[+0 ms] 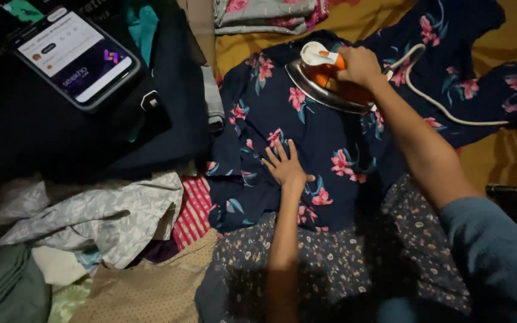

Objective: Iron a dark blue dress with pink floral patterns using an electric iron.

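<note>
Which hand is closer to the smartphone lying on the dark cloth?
Left. The left hand lies flat on the floral garment, right of the smartphone. The right hand grips the iron, farther right.

One clothes iron (pixel 324 75) sat on one navy floral garment (pixel 306 131), and one white cord (pixel 450 107) trailed off right. Two hands were counted: one left hand (pixel 285 165), one right hand (pixel 360 64). One smartphone (pixel 76 57) lay far left. One folded stack of cloth (pixel 264 15) sat far off. One red-striped cloth (pixel 194 209) and one pale patterned cloth (pixel 115 215) lay near left.
</note>
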